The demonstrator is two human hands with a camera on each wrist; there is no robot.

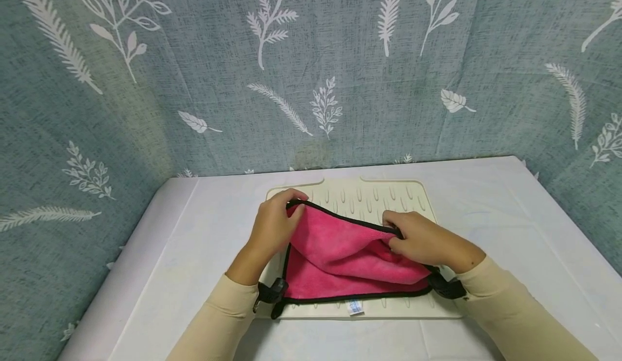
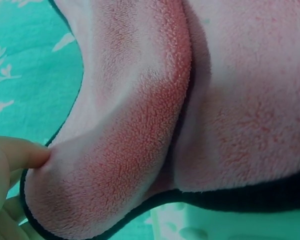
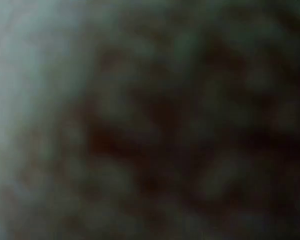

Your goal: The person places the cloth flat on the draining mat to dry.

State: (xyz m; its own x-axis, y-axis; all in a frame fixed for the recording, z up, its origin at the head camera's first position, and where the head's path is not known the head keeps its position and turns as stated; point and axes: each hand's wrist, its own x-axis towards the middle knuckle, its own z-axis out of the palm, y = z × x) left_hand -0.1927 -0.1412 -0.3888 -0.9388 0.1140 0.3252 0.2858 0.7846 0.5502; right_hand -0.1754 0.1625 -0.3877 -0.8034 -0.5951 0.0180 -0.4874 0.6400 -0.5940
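Note:
A pink plush cloth (image 1: 330, 237) with black edging lies partly lifted over a cream ridged mat (image 1: 379, 195). My left hand (image 1: 276, 222) pinches its upper left corner between thumb and fingers. At the upper right edge, my right hand (image 1: 420, 237) grips the cloth, which bunches in folds beneath it. The lower edge of the cloth rests along the front of the mat, and a small white label (image 1: 355, 307) sticks out there. Close up in the left wrist view, the thumb of the left hand (image 2: 12, 160) presses the cloth (image 2: 130, 135) near its dark border. The right wrist view is dark and blurred.
The mat lies on a white-covered table (image 1: 209, 231), with table surface to its left and right. Behind and along both sides stands a grey-green fabric wall (image 1: 218, 80) with white leaf prints. A black wrist strap (image 1: 444, 286) sits at the right wrist.

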